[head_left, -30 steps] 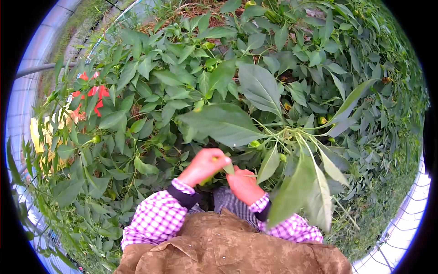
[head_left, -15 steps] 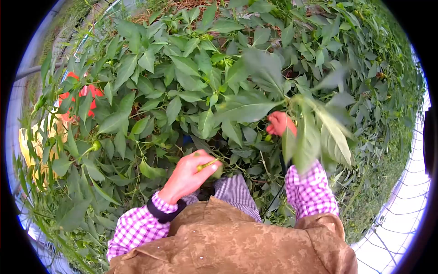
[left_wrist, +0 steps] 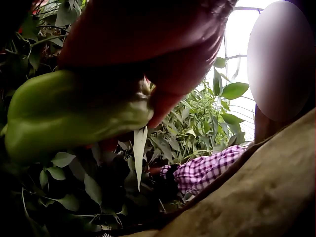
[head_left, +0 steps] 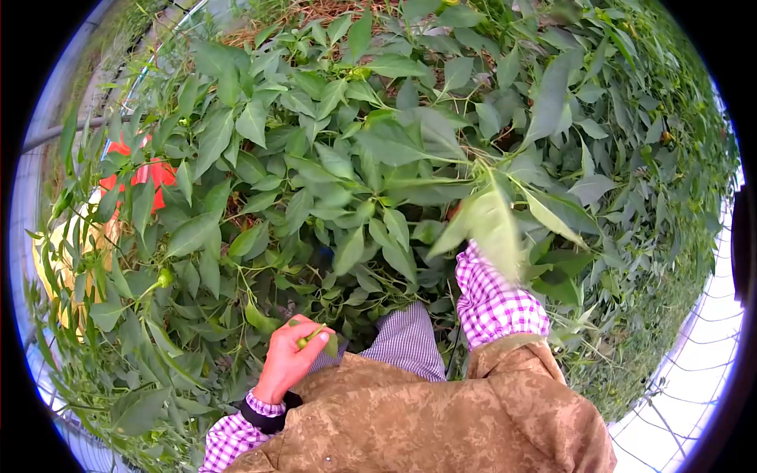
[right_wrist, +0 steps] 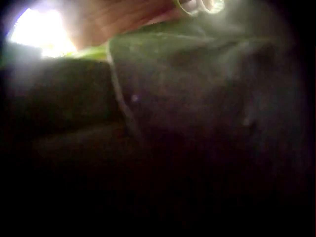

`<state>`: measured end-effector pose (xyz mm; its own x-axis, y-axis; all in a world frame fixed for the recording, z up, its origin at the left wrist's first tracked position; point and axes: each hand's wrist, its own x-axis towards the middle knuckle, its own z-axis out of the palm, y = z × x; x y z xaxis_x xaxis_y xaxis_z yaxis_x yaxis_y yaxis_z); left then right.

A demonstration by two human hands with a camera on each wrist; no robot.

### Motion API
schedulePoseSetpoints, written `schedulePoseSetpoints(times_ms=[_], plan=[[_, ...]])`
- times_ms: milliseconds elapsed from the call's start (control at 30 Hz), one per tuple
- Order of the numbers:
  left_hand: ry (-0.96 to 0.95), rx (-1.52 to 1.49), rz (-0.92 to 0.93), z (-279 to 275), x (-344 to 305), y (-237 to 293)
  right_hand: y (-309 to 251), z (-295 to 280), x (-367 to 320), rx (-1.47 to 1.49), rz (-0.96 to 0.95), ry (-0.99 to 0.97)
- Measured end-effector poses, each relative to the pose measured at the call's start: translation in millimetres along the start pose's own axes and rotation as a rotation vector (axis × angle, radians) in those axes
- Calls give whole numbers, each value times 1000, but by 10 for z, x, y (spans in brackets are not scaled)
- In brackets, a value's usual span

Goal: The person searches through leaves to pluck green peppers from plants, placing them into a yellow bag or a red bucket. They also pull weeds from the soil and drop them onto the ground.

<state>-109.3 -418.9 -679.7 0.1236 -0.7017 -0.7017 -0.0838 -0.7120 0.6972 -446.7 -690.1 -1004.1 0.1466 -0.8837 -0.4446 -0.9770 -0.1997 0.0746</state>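
Observation:
My left hand [head_left: 293,355] holds a green pepper [left_wrist: 54,116] low in front of the coat. Its stem sticks up past the thumb in the head view, and a narrow leaf [left_wrist: 139,155] hangs at the stem end. Farther forward, my right hand reaches in among the pepper plants, mostly covered by a large pale leaf [head_left: 493,225] and its neighbours. In the right wrist view, part of that hand [right_wrist: 123,22] shows along the top, above a dark leaf [right_wrist: 173,74] that fills much of the picture. I cannot tell what its fingers hold.
Dense pepper foliage [head_left: 260,158] spreads ahead and to both sides. A small green pepper [head_left: 164,277] hangs at left. Behind leaves there are a red thing [head_left: 158,177] and a yellow one [head_left: 59,252]. White sheeting [head_left: 678,378] lies at the right edge.
My hands, close together a second ago, have parted. The right went forward and right into the leaves, while the left drew back and left with the pepper. The large leaves swung.

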Motion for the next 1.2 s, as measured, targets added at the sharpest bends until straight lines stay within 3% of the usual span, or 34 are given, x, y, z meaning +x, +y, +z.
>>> schedulePoseSetpoints(times_ms=[267,567,967,1200], plan=[[-18,-4,40,135,118,58,-8,-470,-238,298,2,-98],[-62,12,150,241,246,344,300,-975,-934,965,111,-184],[-260,33,299,441,216,678,-139,-1588,-1527,1470,447,131],[-226,-1,310,349,264,667,-573,-1746,-2030,1732,555,280]])
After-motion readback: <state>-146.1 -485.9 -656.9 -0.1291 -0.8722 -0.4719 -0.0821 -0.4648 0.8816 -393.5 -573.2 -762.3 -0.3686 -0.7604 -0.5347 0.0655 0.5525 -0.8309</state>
